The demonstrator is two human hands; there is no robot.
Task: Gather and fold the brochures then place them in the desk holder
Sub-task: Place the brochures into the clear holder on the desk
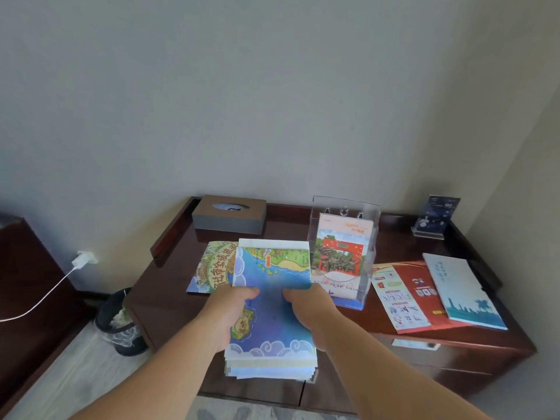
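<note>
Both hands hold a folded blue map brochure [272,301] above the desk's front edge; several layered folds show at its lower end. My left hand [225,313] grips its left side, and my right hand [309,307] grips its right side, thumbs on top. Under it on the desk lies another map brochure [212,265] with green and yellow print. The clear acrylic desk holder [344,207] stands just right of the held brochure, with a red-gate brochure [341,256] upright inside. To the right lie a red and white leaflet [403,295] and a pale blue brochure [460,289].
A dark wooden desk [169,286] stands against the wall. A brown tissue box [228,213] sits at its back left, a small acrylic sign [433,216] at the back right. A bin with a plastic liner [118,322] stands on the floor left, near a white charger [81,259].
</note>
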